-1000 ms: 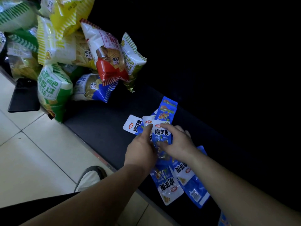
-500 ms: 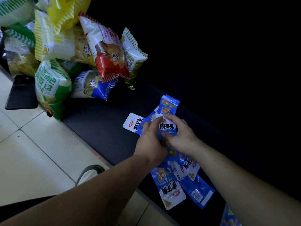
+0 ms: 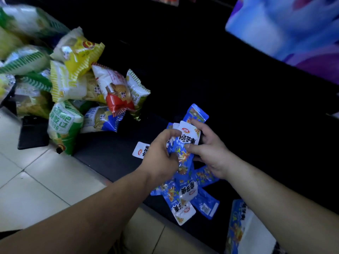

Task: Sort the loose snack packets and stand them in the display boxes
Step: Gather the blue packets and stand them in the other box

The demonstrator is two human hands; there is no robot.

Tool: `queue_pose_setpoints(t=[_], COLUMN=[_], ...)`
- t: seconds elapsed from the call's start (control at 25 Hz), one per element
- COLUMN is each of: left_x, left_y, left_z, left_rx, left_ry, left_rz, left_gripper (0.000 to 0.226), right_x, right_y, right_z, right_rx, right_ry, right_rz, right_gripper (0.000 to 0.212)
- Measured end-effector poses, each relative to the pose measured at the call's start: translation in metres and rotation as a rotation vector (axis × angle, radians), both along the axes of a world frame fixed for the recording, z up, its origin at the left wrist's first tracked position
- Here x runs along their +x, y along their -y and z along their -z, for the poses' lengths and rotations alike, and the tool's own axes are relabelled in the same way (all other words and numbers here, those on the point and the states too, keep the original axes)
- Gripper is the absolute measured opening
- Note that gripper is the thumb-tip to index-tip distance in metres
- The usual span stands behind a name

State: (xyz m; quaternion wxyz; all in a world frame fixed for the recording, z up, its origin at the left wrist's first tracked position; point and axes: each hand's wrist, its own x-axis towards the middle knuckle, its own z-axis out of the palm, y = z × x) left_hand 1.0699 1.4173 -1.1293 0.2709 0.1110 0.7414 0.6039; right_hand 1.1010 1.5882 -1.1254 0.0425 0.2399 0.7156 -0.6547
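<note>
Several small blue-and-white snack packets are bunched between both my hands above a dark low shelf. My left hand grips the bunch from the left, and my right hand grips it from the right with the thumb across the top packet. More of the same blue packets lie fanned out on the shelf just below my hands. One white-ended packet lies partly hidden behind my left hand. A blue display box shows at the bottom right, partly behind my right forearm.
A heap of larger chip bags in yellow, green, red and blue is piled at the left end of the shelf. A flat black thing lies on the pale tiled floor. A big blurred blue-purple package sits top right.
The view has swung right and up, revealing the blue-purple package and the display box. Both hands keep hold of the blue packets, gathered tighter.
</note>
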Motion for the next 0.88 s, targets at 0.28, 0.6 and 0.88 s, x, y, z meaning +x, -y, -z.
queue_pose_setpoints(t=[0.28, 0.6, 0.88], left_x=[-0.002, 0.002, 0.023], left_y=[-0.010, -0.020, -0.031], left_z=[-0.019, 0.008, -0.018], left_rx=[0.103, 0.019, 0.086], left_ry=[-0.074, -0.204, -0.109], left_rz=[-0.096, -0.154, -0.055], left_gripper=[0.047, 0.043, 0.041], right_x=[0.003, -0.001, 0.036], right_y=[0.007, -0.002, -0.022], right_z=[-0.015, -0.019, -0.048], right_rx=[0.344, 0.581, 0.570], right_ry=[-0.222, -0.300, -0.250], right_rz=[0.082, -0.133, -0.117], right_gripper=[0.078, 0.081, 0.082])
